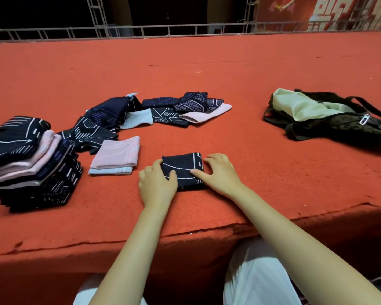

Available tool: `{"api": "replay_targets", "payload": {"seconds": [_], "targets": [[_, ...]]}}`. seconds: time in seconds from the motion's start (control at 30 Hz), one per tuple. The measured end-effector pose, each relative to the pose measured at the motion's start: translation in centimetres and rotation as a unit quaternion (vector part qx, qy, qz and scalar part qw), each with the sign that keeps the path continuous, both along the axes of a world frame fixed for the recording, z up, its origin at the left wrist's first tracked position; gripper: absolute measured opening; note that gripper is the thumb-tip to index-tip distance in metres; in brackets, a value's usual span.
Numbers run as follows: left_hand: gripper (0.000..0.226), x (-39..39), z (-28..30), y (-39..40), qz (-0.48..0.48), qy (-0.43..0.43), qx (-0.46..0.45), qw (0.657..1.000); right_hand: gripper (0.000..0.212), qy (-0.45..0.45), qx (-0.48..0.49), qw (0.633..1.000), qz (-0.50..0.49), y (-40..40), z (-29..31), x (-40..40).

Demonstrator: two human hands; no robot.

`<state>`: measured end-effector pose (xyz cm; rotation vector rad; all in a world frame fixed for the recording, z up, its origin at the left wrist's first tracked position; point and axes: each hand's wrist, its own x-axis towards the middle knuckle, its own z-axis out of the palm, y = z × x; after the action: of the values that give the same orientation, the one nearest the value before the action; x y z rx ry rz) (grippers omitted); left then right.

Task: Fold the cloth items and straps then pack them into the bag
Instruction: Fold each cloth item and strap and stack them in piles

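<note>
A folded navy cloth with white lines [182, 167] lies on the red surface near the front edge. My left hand [156, 183] grips its left side, thumb on top. My right hand [220, 172] presses its right side with spread fingers. A folded pink and pale blue pair [117, 156] lies just to the left. A tall stack of folded navy and pink cloths [29, 164] stands at the far left. Loose unfolded cloths [154, 111] lie in a heap farther back. The dark bag [330, 118] lies open at the right, its pale green lining showing.
The red felt-covered surface [273, 177] ends in a worn front edge [207, 230] right before my knees. A metal railing [185, 29] runs along the far side. Bare felt lies between the cloths and the bag.
</note>
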<state>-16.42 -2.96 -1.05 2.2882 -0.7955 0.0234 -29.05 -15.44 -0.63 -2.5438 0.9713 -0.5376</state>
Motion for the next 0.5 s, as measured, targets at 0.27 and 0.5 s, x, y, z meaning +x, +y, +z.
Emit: {"api": "replay_targets", "payload": {"seconds": [0.27,0.5], "targets": [[0.059,0.1,0.5,0.7,-0.146,0.075,-0.151,0.975,0.029,-0.050,0.105,0.991,0.072,-0.5,0.1,-0.6],[0.064,-0.3,0.9,0.7,-0.184,0.125,-0.266,0.938,0.019,-0.297,0.393,0.870,0.033,1.7,1.5,0.2]]}}
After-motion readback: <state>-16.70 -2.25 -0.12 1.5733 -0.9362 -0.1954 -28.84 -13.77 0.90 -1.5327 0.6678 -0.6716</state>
